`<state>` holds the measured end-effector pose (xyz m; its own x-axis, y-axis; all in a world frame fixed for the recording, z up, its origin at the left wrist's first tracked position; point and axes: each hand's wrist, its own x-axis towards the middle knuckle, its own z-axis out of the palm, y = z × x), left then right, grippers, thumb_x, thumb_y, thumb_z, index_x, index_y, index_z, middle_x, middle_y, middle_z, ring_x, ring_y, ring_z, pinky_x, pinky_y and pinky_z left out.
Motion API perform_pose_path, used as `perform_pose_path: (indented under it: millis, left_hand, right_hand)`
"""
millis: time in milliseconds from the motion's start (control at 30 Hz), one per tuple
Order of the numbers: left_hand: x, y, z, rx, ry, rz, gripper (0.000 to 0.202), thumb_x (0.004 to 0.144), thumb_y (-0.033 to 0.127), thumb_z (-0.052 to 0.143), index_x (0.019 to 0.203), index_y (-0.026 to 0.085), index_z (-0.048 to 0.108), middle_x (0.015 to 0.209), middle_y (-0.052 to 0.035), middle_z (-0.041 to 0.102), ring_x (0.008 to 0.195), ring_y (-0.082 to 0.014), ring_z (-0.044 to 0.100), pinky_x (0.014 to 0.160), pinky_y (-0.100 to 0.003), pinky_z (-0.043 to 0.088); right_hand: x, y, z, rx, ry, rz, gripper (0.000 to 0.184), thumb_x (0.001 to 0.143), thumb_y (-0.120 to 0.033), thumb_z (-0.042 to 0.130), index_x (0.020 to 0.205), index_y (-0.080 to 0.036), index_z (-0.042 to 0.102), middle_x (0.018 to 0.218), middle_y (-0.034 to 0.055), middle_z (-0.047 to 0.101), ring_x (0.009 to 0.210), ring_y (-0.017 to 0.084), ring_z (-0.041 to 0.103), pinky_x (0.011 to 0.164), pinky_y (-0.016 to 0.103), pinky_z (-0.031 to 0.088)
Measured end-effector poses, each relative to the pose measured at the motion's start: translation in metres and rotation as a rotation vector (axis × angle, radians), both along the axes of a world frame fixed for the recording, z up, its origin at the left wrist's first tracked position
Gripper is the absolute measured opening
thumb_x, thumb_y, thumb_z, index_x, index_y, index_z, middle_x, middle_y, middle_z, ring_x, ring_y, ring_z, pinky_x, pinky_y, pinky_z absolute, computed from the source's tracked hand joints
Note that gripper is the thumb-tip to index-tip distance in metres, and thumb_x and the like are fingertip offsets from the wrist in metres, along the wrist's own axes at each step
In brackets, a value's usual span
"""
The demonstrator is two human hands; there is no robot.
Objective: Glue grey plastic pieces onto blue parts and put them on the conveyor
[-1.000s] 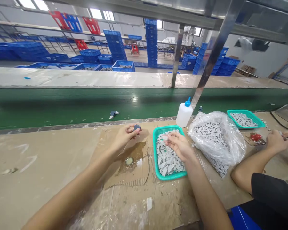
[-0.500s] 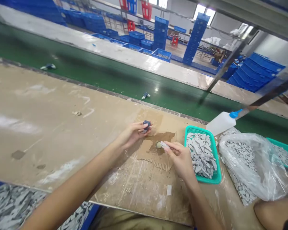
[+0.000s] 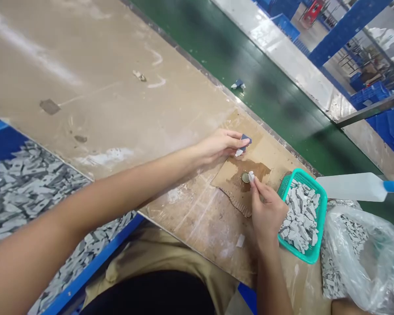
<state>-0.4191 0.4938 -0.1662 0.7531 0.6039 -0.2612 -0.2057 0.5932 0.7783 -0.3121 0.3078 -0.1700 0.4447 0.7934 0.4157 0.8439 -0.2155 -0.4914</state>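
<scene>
My left hand [image 3: 218,146] is shut on a dark blue piece [image 3: 246,140], with a small pale grey piece [image 3: 239,152] sitting against it at the fingertips. My right hand [image 3: 267,214] pinches a small pale grey piece [image 3: 251,176] right beside a round metal cap [image 3: 245,177] holding a glue-like dab. The cap rests on a stained cardboard sheet [image 3: 239,186]. To the right of my right hand is a teal plastic basket [image 3: 321,218] full of grey pieces.
A clear plastic bag of grey pieces [image 3: 364,258] and a white squeeze bottle with a blue tip [image 3: 351,187] lie to the right. A blue crate of grey pieces [image 3: 29,205] stands at lower left. A green conveyor belt [image 3: 249,83] runs behind the beige bench [image 3: 85,78].
The view has swung and tilted down to the left, bringing the crate further into view. My right hand's pale piece has moved closer to the cap. My left hand still holds the blue piece.
</scene>
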Motion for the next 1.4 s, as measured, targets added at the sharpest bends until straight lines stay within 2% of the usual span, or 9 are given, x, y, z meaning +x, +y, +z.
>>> perform_pose_path:
  millis: [167,333,567,867,1067,1400]
  left_hand:
    - [0.0,-0.004,0.004,0.012,0.024,-0.005,0.01,0.078,0.014,0.073,0.075,0.007,0.067,0.071,-0.0052,0.061,0.065,-0.0112,0.059,0.07,-0.025,0.048]
    - [-0.001,-0.005,0.007,0.022,0.026,-0.032,0.009,0.081,0.013,0.071,0.075,0.008,0.066,0.073,-0.0056,0.063,0.065,-0.0108,0.06,0.073,-0.026,0.047]
    - [-0.001,-0.006,0.003,0.038,0.004,-0.05,0.012,0.076,0.017,0.076,0.076,0.009,0.067,0.076,-0.0069,0.064,0.068,-0.0119,0.06,0.073,-0.027,0.047]
    - [-0.001,-0.008,0.001,0.067,0.017,-0.044,0.019,0.07,0.015,0.08,0.084,0.009,0.069,0.076,-0.0074,0.066,0.065,-0.0115,0.059,0.067,-0.026,0.044]
    - [-0.002,-0.009,0.005,0.073,0.095,-0.029,0.021,0.07,0.013,0.079,0.088,0.009,0.069,0.078,-0.008,0.067,0.068,-0.0119,0.06,0.07,-0.026,0.045]
    - [-0.003,-0.007,0.01,0.076,0.089,-0.02,0.025,0.063,0.019,0.084,0.083,0.011,0.071,0.08,-0.0087,0.068,0.068,-0.0145,0.061,0.064,-0.026,0.047]
  right_hand:
    - [0.001,0.001,0.0,-0.032,-0.111,0.03,0.021,0.091,-0.023,0.061,0.102,-0.016,0.077,0.088,0.0065,0.077,0.075,0.015,0.071,0.07,0.023,0.054]
    - [0.002,0.001,-0.001,-0.034,-0.122,0.032,0.022,0.092,-0.028,0.06,0.101,-0.018,0.077,0.087,0.0066,0.077,0.074,0.016,0.072,0.067,0.024,0.054]
    - [0.001,0.002,-0.002,-0.057,-0.109,0.034,0.023,0.092,-0.029,0.059,0.101,-0.019,0.077,0.085,0.0066,0.077,0.071,0.017,0.071,0.068,0.026,0.056]
    - [0.001,0.001,0.001,-0.049,-0.047,0.033,0.023,0.092,-0.027,0.058,0.104,-0.02,0.076,0.096,0.0067,0.077,0.083,0.018,0.072,0.077,0.028,0.056]
    - [0.0,0.001,0.0,-0.078,0.012,0.057,0.023,0.093,-0.024,0.056,0.106,-0.021,0.075,0.099,0.0061,0.077,0.087,0.018,0.071,0.082,0.03,0.055]
    - [0.001,0.003,-0.003,-0.117,0.105,0.063,0.024,0.093,-0.025,0.056,0.106,-0.025,0.076,0.099,0.006,0.076,0.09,0.019,0.07,0.085,0.031,0.054]
